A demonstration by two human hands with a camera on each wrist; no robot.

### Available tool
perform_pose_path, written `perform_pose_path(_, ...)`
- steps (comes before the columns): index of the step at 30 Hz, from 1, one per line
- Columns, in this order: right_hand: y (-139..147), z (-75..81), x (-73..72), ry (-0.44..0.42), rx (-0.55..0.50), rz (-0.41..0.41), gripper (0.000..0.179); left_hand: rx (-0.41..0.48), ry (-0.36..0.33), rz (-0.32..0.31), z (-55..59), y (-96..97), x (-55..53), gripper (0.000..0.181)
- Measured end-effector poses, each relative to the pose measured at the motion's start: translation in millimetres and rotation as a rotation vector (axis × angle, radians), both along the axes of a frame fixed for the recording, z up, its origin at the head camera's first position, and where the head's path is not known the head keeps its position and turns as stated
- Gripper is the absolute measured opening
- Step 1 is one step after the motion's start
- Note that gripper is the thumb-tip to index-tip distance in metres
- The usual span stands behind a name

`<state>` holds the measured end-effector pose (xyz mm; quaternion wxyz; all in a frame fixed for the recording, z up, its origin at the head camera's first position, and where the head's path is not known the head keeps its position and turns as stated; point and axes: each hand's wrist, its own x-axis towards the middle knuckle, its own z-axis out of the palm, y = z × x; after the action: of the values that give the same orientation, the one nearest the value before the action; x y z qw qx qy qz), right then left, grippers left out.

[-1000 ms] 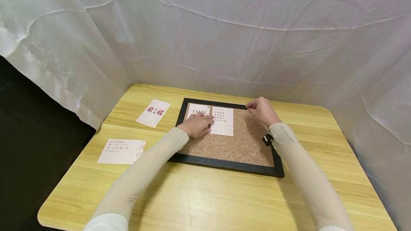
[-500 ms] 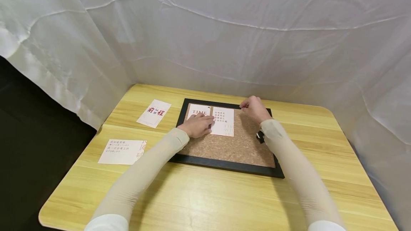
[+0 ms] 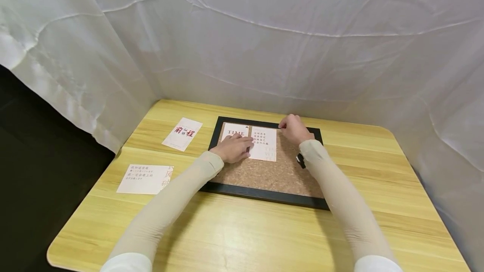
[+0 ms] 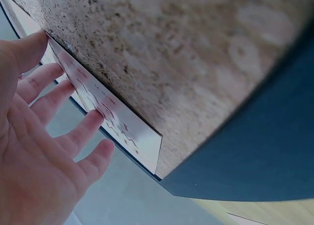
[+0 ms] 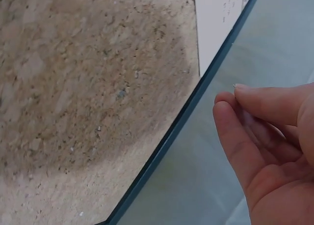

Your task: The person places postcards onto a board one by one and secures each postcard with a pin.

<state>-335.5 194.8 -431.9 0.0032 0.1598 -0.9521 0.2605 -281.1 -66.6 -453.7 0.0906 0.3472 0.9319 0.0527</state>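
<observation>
Two white printed cards lie side by side on the cork board (image 3: 264, 175), along its far edge. My left hand (image 3: 233, 147) rests with spread fingers over the left card (image 3: 235, 129) and the near edge of the right card (image 3: 264, 146). A small tack (image 3: 247, 127) sits at the left card's top right corner. In the left wrist view, fingertips touch a card (image 4: 115, 119). My right hand (image 3: 295, 129) is over the board's far frame, right of the cards. In the right wrist view, its thumb and fingers pinch a pin (image 5: 234, 86), mostly hidden, with a tiny point showing.
The board has a raised black frame (image 3: 261, 193). Left of it, two more cards lie on the wooden table (image 3: 234, 234): one with large red characters (image 3: 182, 134), one with printed lines (image 3: 144, 179). A pale curtain (image 3: 264, 53) hangs behind the table.
My right hand has moved left along the board's far edge, closer to the right card. The left hand has stayed in place on the cards.
</observation>
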Motion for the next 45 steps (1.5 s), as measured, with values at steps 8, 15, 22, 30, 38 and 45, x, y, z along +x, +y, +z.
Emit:
perform_pose_path(8, -3, -8.5, -5.4, 0.001, 0.016, 0.021, 0.02, 0.005, -0.002, 0.001, -0.6, 1.6, 0.8, 0.022)
perform_pose_path(15, -6, -12.2, -8.9, -0.01, 0.034, 0.015, 0.02, -0.001, -0.001, 0.002, -1.4, 2.4, 0.5, 0.017)
perform_pose_path(22, -9, -17.0, -10.6, -0.015, 0.046, 0.002, 0.02, -0.009, -0.008, 0.007, -1.7, 1.1, 1.6, 0.023)
perform_pose_path(30, -14, -21.5, -15.0, -0.025, 0.062, -0.017, 0.024, -0.011, -0.003, 0.012, -1.0, 0.9, 1.5, 0.023)
perform_pose_path(38, -15, -25.5, -18.9, -0.034, 0.063, -0.013, 0.029, -0.02, 0.002, 0.016, -1.0, 1.9, 1.7, 0.029)
perform_pose_path(45, -14, -27.6, -19.3, -0.048, 0.058, -0.032, 0.025, -0.008, -0.005, 0.011, 1.1, 1.8, 4.2, 0.022)
